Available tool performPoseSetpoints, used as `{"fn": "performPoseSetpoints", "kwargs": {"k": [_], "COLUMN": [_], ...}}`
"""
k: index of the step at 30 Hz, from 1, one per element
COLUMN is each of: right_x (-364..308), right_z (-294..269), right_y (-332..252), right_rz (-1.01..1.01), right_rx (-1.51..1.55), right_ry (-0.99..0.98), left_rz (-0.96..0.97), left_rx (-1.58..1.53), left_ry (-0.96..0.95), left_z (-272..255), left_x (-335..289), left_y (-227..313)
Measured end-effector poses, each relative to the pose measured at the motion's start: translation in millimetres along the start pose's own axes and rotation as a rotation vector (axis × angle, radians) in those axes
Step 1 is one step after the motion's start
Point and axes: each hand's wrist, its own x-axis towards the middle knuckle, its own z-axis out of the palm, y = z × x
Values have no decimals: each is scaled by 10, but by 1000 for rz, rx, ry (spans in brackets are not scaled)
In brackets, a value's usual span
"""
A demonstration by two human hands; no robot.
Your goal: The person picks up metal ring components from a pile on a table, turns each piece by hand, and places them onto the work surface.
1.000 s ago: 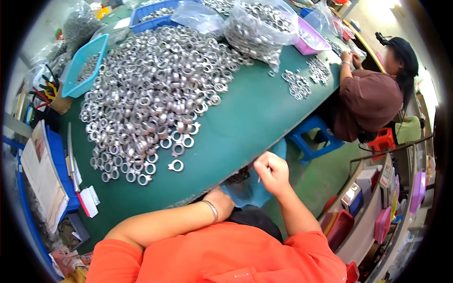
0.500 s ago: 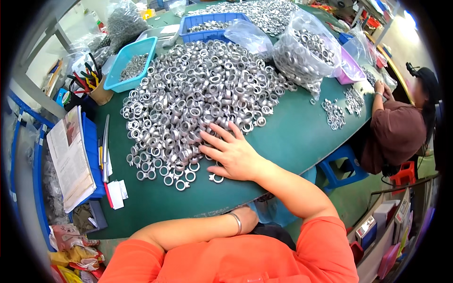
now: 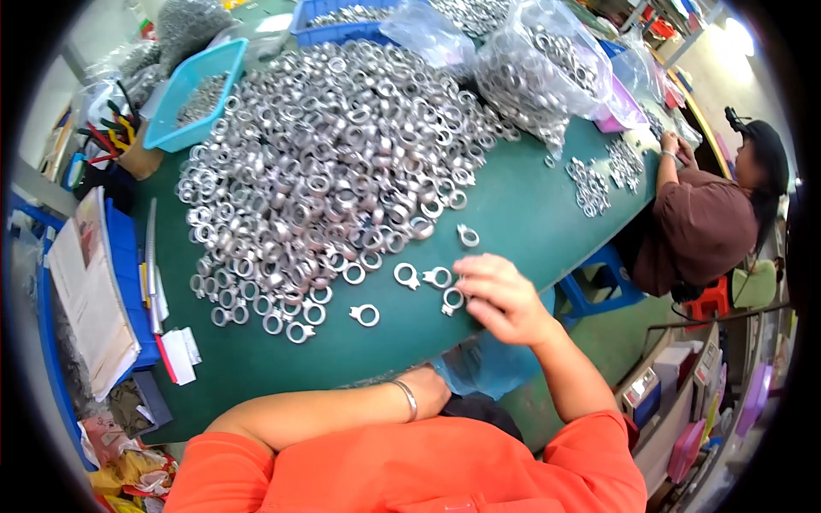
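Note:
A big heap of grey metal rings [image 3: 316, 162], each with a small lug, lies on the green table. My right hand [image 3: 505, 299] is low over the tabletop at the near right of the heap, fingers stretched out and slightly bent. Its fingertips are beside or on a few loose rings [image 3: 438, 276]; whether they touch is hard to tell. Another single ring [image 3: 364, 315] lies apart, nearer to me. My left hand [image 3: 425, 392], with a silver bangle at the wrist, rests at the table's near edge beside a blue plastic bag [image 3: 487, 368]; its fingers are hidden.
A turquoise tray [image 3: 158, 137] and a blue basket [image 3: 299, 38] stand behind the heap, with a clear bag of rings [image 3: 522, 94] at its right. At the left are a blue file box [image 3: 124, 256] and a tool holder [image 3: 141, 158]. A co-worker [image 3: 710, 222] sits at the right.
My right hand has moved right, off the edge of the heap. Several rings now lie loose between it and the heap. The view has shifted slightly; my left hand stays at the table edge.

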Motion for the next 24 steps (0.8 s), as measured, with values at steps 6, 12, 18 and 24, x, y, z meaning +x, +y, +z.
{"fn": "performPoseSetpoints", "kwargs": {"k": [6,12,18,24], "right_x": [-226,-22,-90,-166], "right_z": [-63,214,264,183], "right_y": [-35,-249,-214,-297], "right_rz": [406,455,587,921], "right_rx": [4,-311,107,805], "right_ry": [473,280,341,386], "left_rz": [31,42,58,61], "left_rx": [40,41,103,21], "left_ry": [57,63,15,-11], "left_z": [94,42,31,1], "left_x": [39,28,39,-3], "left_y": [-42,-18,-17,-37]}}
